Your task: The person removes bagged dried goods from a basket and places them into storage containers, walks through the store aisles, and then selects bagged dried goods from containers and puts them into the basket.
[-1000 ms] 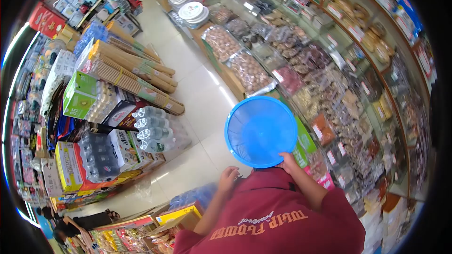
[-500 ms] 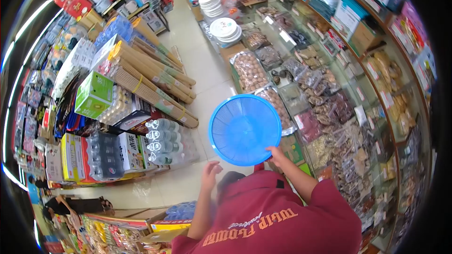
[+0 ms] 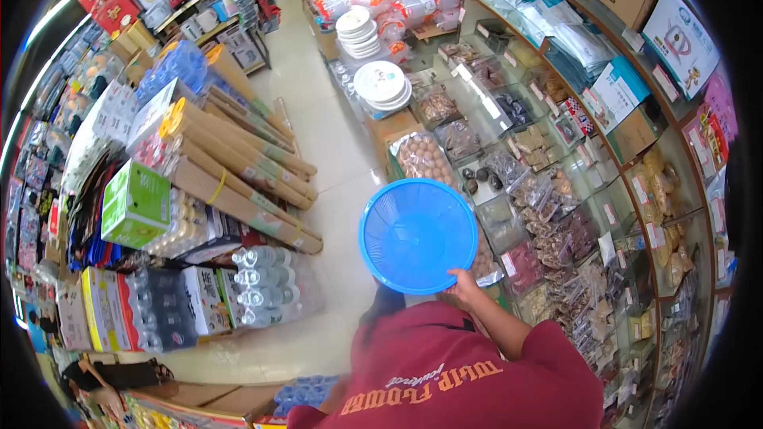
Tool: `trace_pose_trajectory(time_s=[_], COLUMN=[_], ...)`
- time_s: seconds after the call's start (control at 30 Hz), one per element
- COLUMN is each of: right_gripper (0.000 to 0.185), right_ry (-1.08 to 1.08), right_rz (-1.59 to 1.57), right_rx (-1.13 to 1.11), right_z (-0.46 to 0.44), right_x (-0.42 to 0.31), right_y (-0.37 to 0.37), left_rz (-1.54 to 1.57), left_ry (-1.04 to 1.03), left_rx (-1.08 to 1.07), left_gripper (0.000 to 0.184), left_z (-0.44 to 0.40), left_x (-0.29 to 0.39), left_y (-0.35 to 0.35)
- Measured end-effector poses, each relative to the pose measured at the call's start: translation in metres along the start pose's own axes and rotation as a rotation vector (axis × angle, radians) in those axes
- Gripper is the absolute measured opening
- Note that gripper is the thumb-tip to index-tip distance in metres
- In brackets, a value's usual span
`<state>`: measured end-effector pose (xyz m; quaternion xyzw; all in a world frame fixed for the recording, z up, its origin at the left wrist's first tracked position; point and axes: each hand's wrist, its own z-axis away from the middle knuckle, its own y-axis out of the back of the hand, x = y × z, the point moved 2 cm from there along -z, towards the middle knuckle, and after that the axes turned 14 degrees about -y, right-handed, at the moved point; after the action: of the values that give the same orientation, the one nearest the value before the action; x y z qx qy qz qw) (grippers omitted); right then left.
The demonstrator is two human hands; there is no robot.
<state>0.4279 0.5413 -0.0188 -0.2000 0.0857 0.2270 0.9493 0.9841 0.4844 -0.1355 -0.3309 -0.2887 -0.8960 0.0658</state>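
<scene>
A round blue plastic basket (image 3: 417, 230) with slotted sides is held out in front of my body, its open top facing up towards me. My right hand (image 3: 462, 284) is closed on its near right rim. Under and beyond the basket are egg trays (image 3: 427, 160), partly covered by it. My left hand does not show; only a bit of that arm appears beside the maroon shirt (image 3: 477, 357).
To the right, glass bins hold bagged dried goods (image 3: 548, 230). White plates (image 3: 381, 83) are stacked ahead. On the left stand rolled mats (image 3: 246, 167), shrink-wrapped bottles (image 3: 266, 286) and boxes. A tiled aisle (image 3: 334, 159) runs forward. Another person (image 3: 119, 381) is at lower left.
The basket has shifted slightly right and nearer my body, still in my right hand. My left hand, raised beside it before, has dropped out of sight. The camera view has also shifted.
</scene>
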Motion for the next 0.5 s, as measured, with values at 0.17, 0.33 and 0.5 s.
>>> trace_pose_trajectory(time_s=[0.17, 0.33, 0.5], right_gripper=[0.026, 0.022, 0.032], right_ry=[0.146, 0.145, 0.146], right_rz=[-0.13, -0.303, -0.493], right_rx=[0.162, 0.102, 0.04], right_z=[-0.012, -0.039, -0.04], right_x=[-0.068, -0.095, -0.12], right_y=[-0.048, -0.072, -0.086], left_rz=[-0.615, 0.285, 0.754], left_ry=[-0.356, -0.159, -0.164], left_rx=[-0.361, 0.175, 0.265], left_gripper=[0.028, 0.025, 0.024], left_z=[-0.212, -0.339, -0.347], left_x=[0.052, 0.129, 0.277], left_y=[0.102, 0.215, 0.288])
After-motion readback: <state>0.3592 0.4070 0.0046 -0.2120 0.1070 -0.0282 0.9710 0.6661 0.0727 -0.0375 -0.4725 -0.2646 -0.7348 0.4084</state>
